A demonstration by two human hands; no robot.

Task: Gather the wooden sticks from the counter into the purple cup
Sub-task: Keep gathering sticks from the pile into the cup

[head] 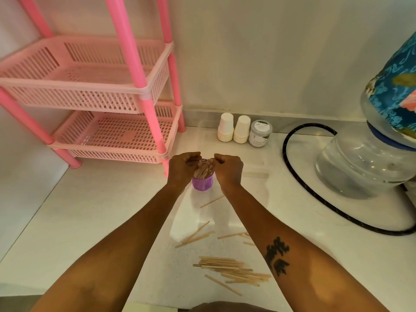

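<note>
Both hands met over the purple cup [202,183], which stood on the table [112,210] mid-frame, already bristling with sticks [203,170]. The left hand [182,167] and right hand [228,168] had their fingers curled in at the stick tops, apparently pinching or steadying the bundle; whether each truly gripped a stick was hard to tell from above.

Plenty was left to gather. One loose stick [212,201] lay just beyond the cup toward the person, a scatter [195,235] lay farther along between the forearms, and the biggest pile [234,267] sat nearest the person, partly under the right forearm. A pale flat stick [255,175] lay right of the cup.

To do this step well, I judged the bundle should be squared upright and pressed to one side, so a gap opens for the next lot. One hand ought to hold the cup itself: it looked light and top-heavy, so a sideways nudge could tip it. The near pile would go quicker swept together and lifted as one aligned bunch, ends first.

The pink rack [94,86], paper cups [234,131] and water bottle [360,163] stood well apart.
</note>
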